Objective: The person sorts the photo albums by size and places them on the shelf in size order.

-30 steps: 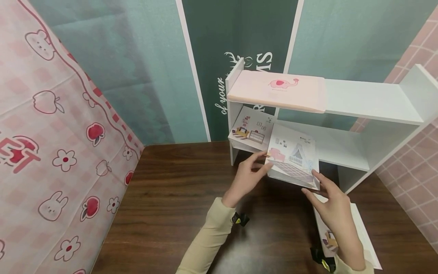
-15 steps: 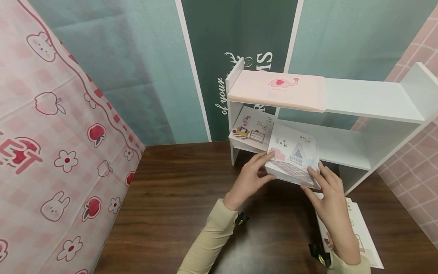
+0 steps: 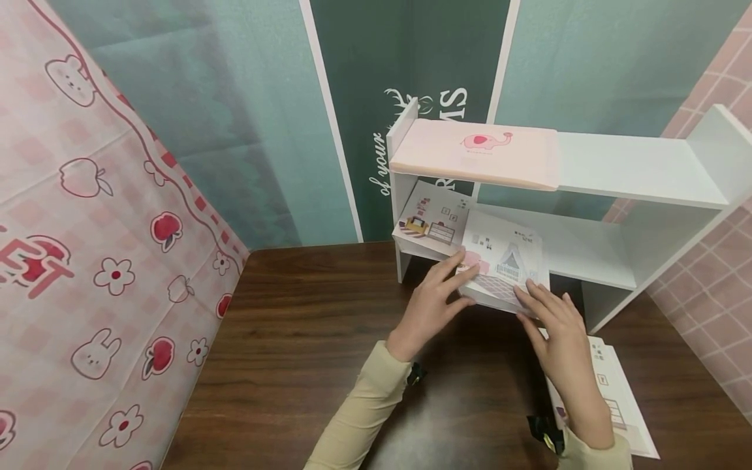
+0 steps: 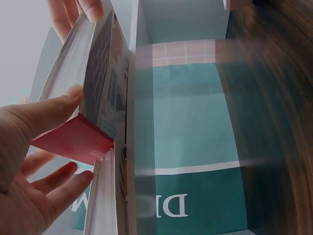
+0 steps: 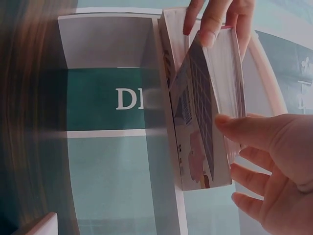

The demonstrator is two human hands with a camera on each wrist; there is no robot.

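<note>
A thick white book point(image 3: 502, 238), its cover printed with a pink sofa and a purple grid, lies on the middle shelf of a white rack point(image 3: 587, 245), its near end jutting past the shelf edge. My left hand point(image 3: 431, 300) rests fingers on the cover's left front corner, thumb at the page edge. At the right front corner my right hand point(image 3: 558, 343) does likewise, fingers stretched over the cover and thumb point(image 5: 244, 129) against the front edge. In the left wrist view the book's red side point(image 4: 78, 139) shows. Another illustrated book point(image 3: 435, 219) sits directly to its left.
On the rack's top board lies a pink elephant-printed pad point(image 3: 482, 147). White illustrated books point(image 3: 625, 405) lie on the dark wooden table point(image 3: 294, 352), partly under my right forearm. A pink patterned cloth point(image 3: 117, 215) hangs at left; teal and tiled sheets stand behind.
The fingers of both hands have slid further onto the cover, the right hand moving left and inward. The book has shifted slightly back into the shelf. More of the books on the table now shows.
</note>
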